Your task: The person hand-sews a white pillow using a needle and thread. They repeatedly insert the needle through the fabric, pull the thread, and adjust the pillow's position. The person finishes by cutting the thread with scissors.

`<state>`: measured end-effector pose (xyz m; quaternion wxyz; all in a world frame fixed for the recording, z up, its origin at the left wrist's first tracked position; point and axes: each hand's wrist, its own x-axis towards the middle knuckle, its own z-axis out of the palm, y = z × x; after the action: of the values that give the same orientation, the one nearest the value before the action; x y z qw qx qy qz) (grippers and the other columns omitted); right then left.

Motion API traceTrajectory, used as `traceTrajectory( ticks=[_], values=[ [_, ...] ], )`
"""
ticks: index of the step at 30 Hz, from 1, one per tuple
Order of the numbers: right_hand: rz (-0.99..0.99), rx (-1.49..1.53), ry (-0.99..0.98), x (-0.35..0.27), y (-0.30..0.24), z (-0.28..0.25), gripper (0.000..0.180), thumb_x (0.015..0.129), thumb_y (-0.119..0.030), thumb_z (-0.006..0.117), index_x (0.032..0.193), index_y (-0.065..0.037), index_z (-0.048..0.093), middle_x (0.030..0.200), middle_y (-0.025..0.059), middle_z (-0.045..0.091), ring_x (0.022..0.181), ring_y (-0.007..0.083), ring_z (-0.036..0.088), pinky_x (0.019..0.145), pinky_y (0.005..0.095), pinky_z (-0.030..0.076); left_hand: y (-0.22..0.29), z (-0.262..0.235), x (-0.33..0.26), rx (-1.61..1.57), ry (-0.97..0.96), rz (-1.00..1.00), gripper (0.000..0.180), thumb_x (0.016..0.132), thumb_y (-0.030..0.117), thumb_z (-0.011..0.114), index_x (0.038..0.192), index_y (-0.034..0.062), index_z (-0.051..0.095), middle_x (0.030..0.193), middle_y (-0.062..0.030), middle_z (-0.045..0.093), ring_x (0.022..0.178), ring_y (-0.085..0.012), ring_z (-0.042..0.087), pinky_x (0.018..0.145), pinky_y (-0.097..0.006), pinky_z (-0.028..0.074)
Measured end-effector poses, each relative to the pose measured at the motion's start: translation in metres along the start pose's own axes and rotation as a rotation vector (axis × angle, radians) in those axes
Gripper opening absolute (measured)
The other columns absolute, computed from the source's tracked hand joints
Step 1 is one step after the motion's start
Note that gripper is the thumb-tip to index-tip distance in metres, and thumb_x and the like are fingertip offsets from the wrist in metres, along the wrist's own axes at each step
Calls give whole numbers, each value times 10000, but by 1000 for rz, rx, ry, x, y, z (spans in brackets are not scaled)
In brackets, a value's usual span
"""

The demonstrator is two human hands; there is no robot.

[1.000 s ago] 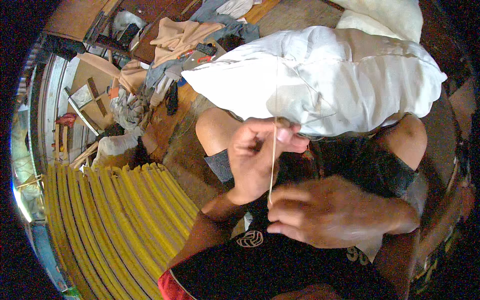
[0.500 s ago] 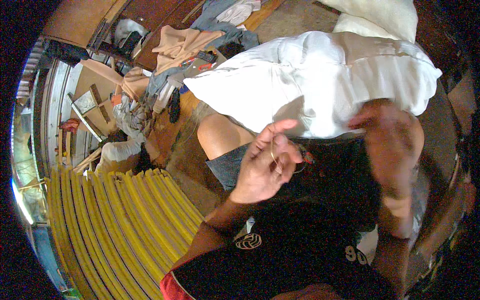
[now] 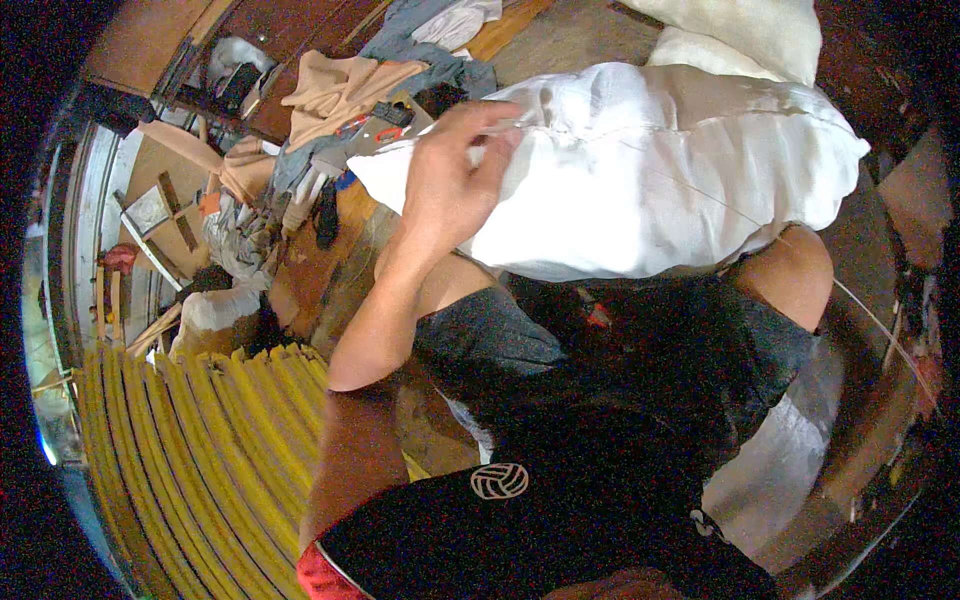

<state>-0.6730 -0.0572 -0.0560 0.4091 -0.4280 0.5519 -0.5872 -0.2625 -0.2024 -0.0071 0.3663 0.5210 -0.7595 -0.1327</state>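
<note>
A stuffed white pillow (image 3: 640, 190) lies across my knees, its stitched seam facing up. My left hand (image 3: 450, 185) is raised to the pillow's left end, with thumb and fingers pinched on the seam there. A thin pale thread (image 3: 720, 212) runs taut from the seam across the pillow and off toward the lower right edge of the picture. My right hand is out of the picture. I sit in dark shorts (image 3: 500, 335) and a black shirt (image 3: 560, 510).
A stack of yellow corrugated sheets (image 3: 190, 450) lies at my lower left. Heaped clothes and fabric (image 3: 340, 90) cover the wooden floor beyond the pillow. More white pillows (image 3: 760, 30) sit at the top right. Boards and frames (image 3: 150, 215) lean at the left.
My left hand has gone from my lap up to the pillow's left end. My right hand drew the thread out to the right and left the picture.
</note>
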Motion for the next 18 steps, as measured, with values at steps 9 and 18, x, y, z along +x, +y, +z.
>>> traceTrajectory(
  ticks=[9,18],
  values=[
    [27,-117,182,-20,19,-72,454,931,-437,522,1251,-118,562,1284,104,549,1150,287,544,969,448,432,-61,40,24,341,-52,456,64,836,90,698,876,44,718,943,-138,713,860,-338,659,812,-442,510],
    [188,-259,500,-61,39,-232,592,902,-540,542,1356,-161,522,1397,110,499,1242,324,500,1015,499,401,-74,42,27,502,43,420,127,905,115,663,1008,53,702,1000,-176,712,928,-375,675,835,-435,532]
  ],
)
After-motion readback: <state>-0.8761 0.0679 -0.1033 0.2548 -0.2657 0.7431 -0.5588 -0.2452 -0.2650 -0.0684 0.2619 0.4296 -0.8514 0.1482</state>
